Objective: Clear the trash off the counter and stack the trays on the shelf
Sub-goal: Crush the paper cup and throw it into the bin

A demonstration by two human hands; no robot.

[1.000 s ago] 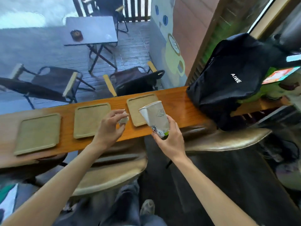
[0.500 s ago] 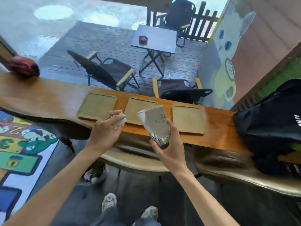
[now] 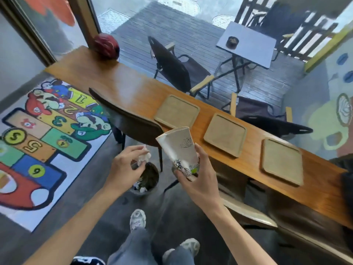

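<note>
Holding one paper cup (image 3: 179,150), one tissue (image 3: 144,156); three trays (image 3: 225,134) on counter (image 3: 122,87).

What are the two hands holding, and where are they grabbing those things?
The left hand pinches a crumpled napkin in its fingertips. The right hand grips a squashed paper cup around its bottom end.

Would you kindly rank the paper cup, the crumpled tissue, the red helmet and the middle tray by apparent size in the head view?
1. Middle tray
2. Paper cup, though held close to the camera, so this is unsure
3. Red helmet, lying farther away
4. Crumpled tissue, clearly smallest
</note>
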